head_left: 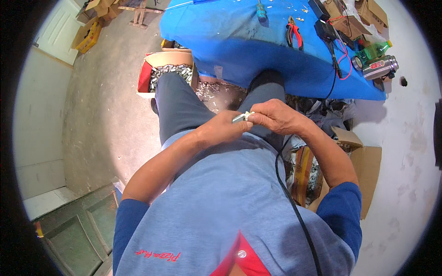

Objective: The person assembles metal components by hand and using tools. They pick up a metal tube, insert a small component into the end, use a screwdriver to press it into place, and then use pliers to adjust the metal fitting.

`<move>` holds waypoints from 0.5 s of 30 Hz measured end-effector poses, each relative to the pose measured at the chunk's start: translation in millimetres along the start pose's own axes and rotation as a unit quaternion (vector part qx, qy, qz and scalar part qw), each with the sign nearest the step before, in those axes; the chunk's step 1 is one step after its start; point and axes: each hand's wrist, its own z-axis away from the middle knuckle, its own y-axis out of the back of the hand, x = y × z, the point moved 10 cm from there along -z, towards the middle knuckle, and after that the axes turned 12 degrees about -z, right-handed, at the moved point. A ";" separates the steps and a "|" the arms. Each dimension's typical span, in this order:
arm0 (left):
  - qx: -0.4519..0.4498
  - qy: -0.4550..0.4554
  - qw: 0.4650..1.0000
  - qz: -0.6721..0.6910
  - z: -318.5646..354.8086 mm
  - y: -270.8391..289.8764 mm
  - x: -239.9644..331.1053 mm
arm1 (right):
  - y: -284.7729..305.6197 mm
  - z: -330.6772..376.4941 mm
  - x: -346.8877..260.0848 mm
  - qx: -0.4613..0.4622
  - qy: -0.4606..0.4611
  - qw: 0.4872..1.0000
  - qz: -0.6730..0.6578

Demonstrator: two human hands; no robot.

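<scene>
My left grip (225,127) clamps a metal piece (239,118); my right grip (276,116) pinches a pale bit (248,114), which could slip if squeezed unevenly.

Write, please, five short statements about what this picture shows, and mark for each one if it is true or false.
1. The left hand holds a small grey piece, close to the right hand. True.
2. The red-handled pliers are in the right hand. False: the pliers lie on the blue cover.
3. The open box near the left leg holds many small metallic pieces. True.
4. The green bottle is to the left of the pliers. False: the green bottle is to their right, beside a metal flask.
5. A black cord passes over the front of the shirt. True.
</scene>
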 end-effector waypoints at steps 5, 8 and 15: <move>-0.065 -0.006 0.993 0.103 7.2 -18.9 -6.6 | -10.0 10.3 3.0 -0.011 -0.014 0.996 -0.088; -0.063 -0.012 0.992 0.113 12.6 -22.1 -2.5 | -17.5 16.5 0.4 -0.030 -0.030 0.998 -0.056; -0.001 0.018 0.995 0.095 7.0 -10.7 -11.2 | -8.3 21.0 -26.0 0.115 0.028 0.975 0.187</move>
